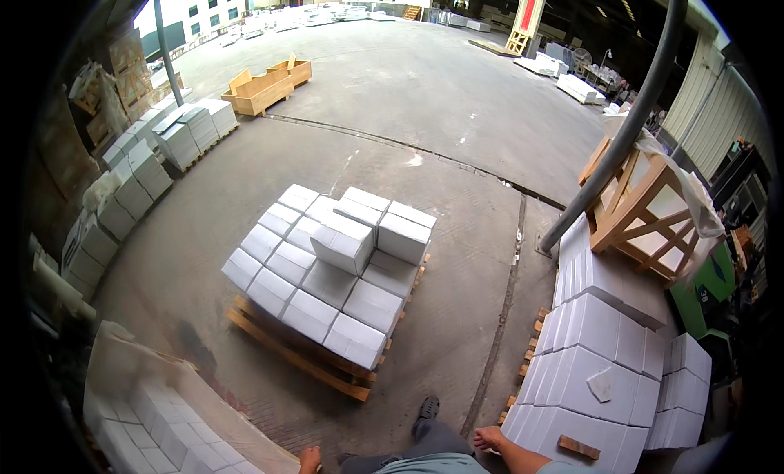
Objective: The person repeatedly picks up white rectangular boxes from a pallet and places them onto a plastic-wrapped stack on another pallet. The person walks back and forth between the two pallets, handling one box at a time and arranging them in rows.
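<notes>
— Where are the white cartons (pixel 312 312)?
— In front of the person, on a wooden pallet (pixel 286 349). They make one flat layer, and three more cartons (pixel 339 244) stand on top of it, toward the far side.
— And the hands, do they hold something?
— The right hand (pixel 489 438) is low in the view, just beside a large carton stack (pixel 572 376). Its fingers look curled, but if it is fully closed or touching the stack, I cannot tell. The left hand (pixel 309 459) is partly cut by the lower edge, near the plastic sheet (pixel 233 414) around another stack; its grip I cannot tell either.
— What lies on the right stack?
— A brown wooden block (pixel 578 447) and a crumpled white scrap (pixel 600 386). Farther back, an open-framed wooden crate (pixel 633 204) stands beside a dark pole (pixel 618 127).
</notes>
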`<action>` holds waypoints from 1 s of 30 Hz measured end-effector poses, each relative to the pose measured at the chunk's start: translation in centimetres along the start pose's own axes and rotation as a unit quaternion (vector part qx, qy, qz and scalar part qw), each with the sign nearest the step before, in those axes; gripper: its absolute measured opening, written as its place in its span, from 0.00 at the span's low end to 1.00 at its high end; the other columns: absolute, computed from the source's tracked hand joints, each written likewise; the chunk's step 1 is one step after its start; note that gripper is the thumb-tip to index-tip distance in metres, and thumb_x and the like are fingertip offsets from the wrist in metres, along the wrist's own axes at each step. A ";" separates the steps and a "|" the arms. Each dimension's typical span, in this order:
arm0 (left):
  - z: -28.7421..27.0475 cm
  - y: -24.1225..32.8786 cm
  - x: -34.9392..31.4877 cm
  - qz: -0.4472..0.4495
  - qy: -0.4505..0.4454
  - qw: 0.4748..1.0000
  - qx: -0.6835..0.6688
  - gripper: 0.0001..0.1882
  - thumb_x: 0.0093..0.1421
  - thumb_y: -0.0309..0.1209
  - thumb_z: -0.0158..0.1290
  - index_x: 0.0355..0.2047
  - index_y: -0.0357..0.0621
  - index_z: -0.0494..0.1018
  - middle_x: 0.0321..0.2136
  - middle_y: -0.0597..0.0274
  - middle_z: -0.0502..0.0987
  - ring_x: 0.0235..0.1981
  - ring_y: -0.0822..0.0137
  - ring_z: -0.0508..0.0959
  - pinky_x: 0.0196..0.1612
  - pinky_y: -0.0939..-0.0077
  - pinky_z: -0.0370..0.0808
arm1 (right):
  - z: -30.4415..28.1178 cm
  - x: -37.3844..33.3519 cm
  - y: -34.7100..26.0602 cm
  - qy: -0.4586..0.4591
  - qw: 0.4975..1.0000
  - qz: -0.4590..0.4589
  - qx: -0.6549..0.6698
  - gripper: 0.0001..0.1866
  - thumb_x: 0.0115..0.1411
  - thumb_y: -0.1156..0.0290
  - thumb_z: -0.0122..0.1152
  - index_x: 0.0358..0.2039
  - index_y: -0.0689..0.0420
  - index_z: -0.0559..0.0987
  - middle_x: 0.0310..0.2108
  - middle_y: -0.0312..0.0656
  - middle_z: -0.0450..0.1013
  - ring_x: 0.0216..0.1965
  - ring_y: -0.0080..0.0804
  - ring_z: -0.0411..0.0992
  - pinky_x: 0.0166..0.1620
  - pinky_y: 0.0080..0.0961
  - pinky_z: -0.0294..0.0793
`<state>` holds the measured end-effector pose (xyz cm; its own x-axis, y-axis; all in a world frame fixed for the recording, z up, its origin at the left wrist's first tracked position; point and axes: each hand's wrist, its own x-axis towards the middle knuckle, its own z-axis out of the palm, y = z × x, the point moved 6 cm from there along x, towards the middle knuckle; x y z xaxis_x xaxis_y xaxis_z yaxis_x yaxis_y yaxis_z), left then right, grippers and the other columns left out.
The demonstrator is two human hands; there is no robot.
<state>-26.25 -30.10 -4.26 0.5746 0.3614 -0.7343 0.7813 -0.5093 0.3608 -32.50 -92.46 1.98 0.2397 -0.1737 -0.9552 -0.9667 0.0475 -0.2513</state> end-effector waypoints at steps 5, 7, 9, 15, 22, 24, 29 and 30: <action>7.1 8.0 -1.5 -0.055 -0.057 0.991 -0.110 0.17 0.56 0.40 0.47 0.32 0.35 0.72 0.21 0.56 0.72 0.22 0.59 0.77 0.23 0.66 0.73 | -10.9 3.6 -10.6 0.045 0.995 -0.069 0.047 0.19 0.56 0.59 0.50 0.38 0.62 0.73 0.34 0.45 0.74 0.30 0.39 0.76 0.28 0.33 0.76; 9.0 13.0 -2.5 -0.017 -0.061 0.995 -0.072 0.19 0.56 0.42 0.46 0.31 0.34 0.73 0.25 0.51 0.74 0.26 0.55 0.77 0.30 0.64 0.72 | -13.8 4.4 -15.6 0.060 0.992 -0.104 0.048 0.20 0.57 0.59 0.51 0.39 0.63 0.73 0.35 0.46 0.75 0.29 0.38 0.76 0.29 0.31 0.76; 10.2 20.9 -3.1 0.036 -0.063 0.997 0.030 0.25 0.55 0.46 0.43 0.31 0.33 0.75 0.32 0.41 0.76 0.35 0.47 0.77 0.43 0.59 0.71 | -16.3 5.5 -20.5 0.072 0.985 -0.139 0.065 0.20 0.57 0.58 0.51 0.40 0.64 0.73 0.36 0.46 0.75 0.28 0.37 0.76 0.29 0.30 0.76; 11.3 35.1 -1.3 0.097 -0.053 0.994 0.005 0.23 0.55 0.45 0.44 0.30 0.36 0.76 0.26 0.49 0.78 0.29 0.57 0.79 0.40 0.65 0.73 | -14.1 8.1 -30.6 0.022 0.978 -0.159 0.137 0.21 0.60 0.57 0.48 0.44 0.62 0.71 0.37 0.47 0.74 0.31 0.36 0.76 0.31 0.30 0.76; 12.3 47.3 8.8 0.165 -0.022 0.982 0.087 0.23 0.55 0.46 0.42 0.31 0.36 0.75 0.36 0.40 0.75 0.42 0.43 0.73 0.47 0.57 0.68 | -10.2 10.2 -37.4 -0.035 0.984 -0.091 0.147 0.22 0.61 0.55 0.47 0.45 0.62 0.70 0.39 0.48 0.73 0.33 0.38 0.76 0.32 0.30 0.76; 13.6 51.6 12.2 0.155 -0.044 0.986 0.036 0.23 0.55 0.45 0.43 0.32 0.36 0.75 0.36 0.41 0.75 0.42 0.43 0.73 0.47 0.57 0.68 | -10.7 11.3 -38.8 -0.028 0.990 -0.075 0.117 0.24 0.61 0.54 0.46 0.45 0.64 0.69 0.39 0.49 0.73 0.34 0.39 0.75 0.32 0.31 0.76; 13.3 67.2 14.2 0.217 -0.021 0.975 0.026 0.21 0.56 0.43 0.44 0.35 0.36 0.74 0.36 0.41 0.75 0.42 0.44 0.73 0.46 0.57 0.69 | -12.5 13.6 -43.6 -0.011 0.992 -0.069 0.104 0.29 0.62 0.50 0.43 0.48 0.67 0.66 0.43 0.53 0.71 0.38 0.44 0.75 0.36 0.35 0.76; 12.8 70.5 14.0 0.238 -0.003 0.971 0.018 0.21 0.56 0.44 0.43 0.35 0.37 0.74 0.36 0.41 0.75 0.42 0.44 0.73 0.46 0.58 0.69 | -12.8 14.0 -44.9 -0.008 0.993 -0.067 0.100 0.30 0.62 0.50 0.43 0.49 0.67 0.65 0.43 0.54 0.71 0.38 0.44 0.75 0.36 0.35 0.76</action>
<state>33.77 -70.99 3.52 0.8667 0.0737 -0.4933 0.4187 -0.6450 0.6393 13.08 -109.58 1.93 0.3681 -0.1755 -0.9131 -0.8892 0.2206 -0.4009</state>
